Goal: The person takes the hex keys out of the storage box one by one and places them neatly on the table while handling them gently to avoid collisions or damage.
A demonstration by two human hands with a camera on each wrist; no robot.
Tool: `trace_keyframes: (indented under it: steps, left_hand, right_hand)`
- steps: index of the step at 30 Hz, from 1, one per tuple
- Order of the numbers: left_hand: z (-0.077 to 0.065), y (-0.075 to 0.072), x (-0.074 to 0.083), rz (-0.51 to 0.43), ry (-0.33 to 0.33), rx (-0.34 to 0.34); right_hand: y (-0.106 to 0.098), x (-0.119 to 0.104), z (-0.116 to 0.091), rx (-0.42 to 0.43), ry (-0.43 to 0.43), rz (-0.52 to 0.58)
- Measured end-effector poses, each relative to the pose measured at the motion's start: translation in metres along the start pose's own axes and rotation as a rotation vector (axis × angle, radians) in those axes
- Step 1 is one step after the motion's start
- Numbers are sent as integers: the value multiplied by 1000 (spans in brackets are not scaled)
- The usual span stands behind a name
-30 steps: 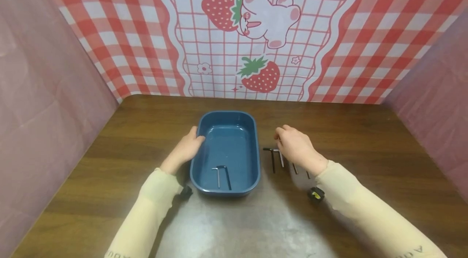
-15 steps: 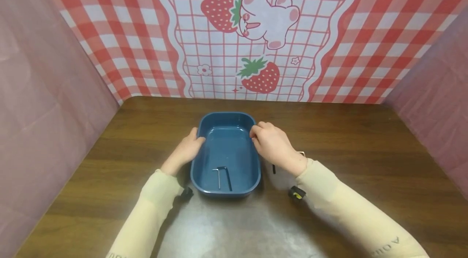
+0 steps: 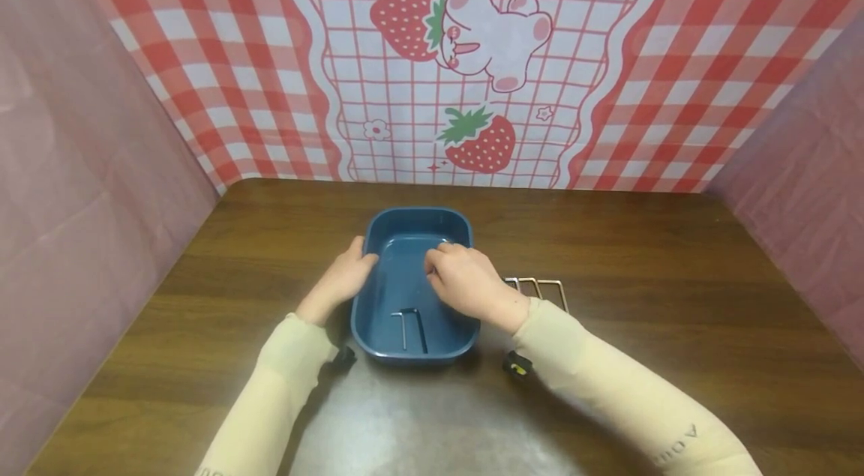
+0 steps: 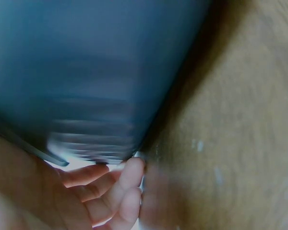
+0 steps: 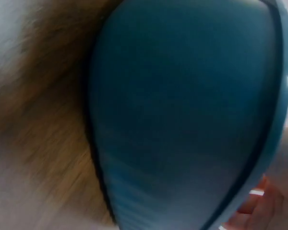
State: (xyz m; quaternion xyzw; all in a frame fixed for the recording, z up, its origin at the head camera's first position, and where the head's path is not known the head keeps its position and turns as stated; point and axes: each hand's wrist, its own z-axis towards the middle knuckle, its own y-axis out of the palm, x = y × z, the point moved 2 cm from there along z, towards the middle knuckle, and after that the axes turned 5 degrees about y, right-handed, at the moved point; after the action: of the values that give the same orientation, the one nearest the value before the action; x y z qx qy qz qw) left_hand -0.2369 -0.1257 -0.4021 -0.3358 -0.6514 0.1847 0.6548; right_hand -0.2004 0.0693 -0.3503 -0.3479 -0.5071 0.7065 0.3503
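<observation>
In the head view a blue rectangular tray (image 3: 397, 277) stands on the wooden table. My left hand (image 3: 343, 275) grips its left rim, thumb over the edge and fingers along the outer wall. The left wrist view shows those fingers (image 4: 130, 173) beside the tray's side. My right hand (image 3: 467, 282) hovers over the tray's right half with curled fingers; whatever lies between its fingertips is hidden. A small silver hex key (image 3: 404, 333) and a longer dark hex key (image 3: 423, 335) lie in the tray's near end. The right wrist view is mostly tray wall (image 5: 182, 96).
Several more hex keys (image 3: 555, 282) lie in a row on the wooden table (image 3: 648, 288) right of the tray, partly covered by my right arm. A red checked cloth (image 3: 256, 79) with strawberries hangs behind; pink cloth (image 3: 115, 124) flanks both sides.
My right hand has moved left, from above the hex keys on the table, across the tray's right rim, to over the tray. The left hand and the tray have stayed in place.
</observation>
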Motion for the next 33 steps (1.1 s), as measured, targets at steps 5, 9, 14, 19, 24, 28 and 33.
trace_keyframes:
  steps: [5, 9, 14, 19, 24, 28, 33]
  left_hand:
    - [0, 1, 0, -3, 4, -1]
    - [0, 2, -2, -4, -1, -1]
    - [1, 2, -3, -10, -6, 3]
    - [1, 1, -3, -10, 0, 7]
    - [1, 1, -3, -11, -4, -5]
    - [1, 1, -2, -22, -15, -8]
    - [0, 1, -2, -21, -17, -4]
  right_hand:
    - [7, -8, 3, -49, -14, -11]
    - [11, -12, 3, -90, -16, -1]
    - [17, -15, 1, -137, -27, -18]
    - [24, -19, -2, -177, -34, -21]
    - [32, -21, -4, -234, -55, -26]
    - [36, -22, -4, -244, -85, -42]
    - [39, -25, -5, -190, -136, -90]
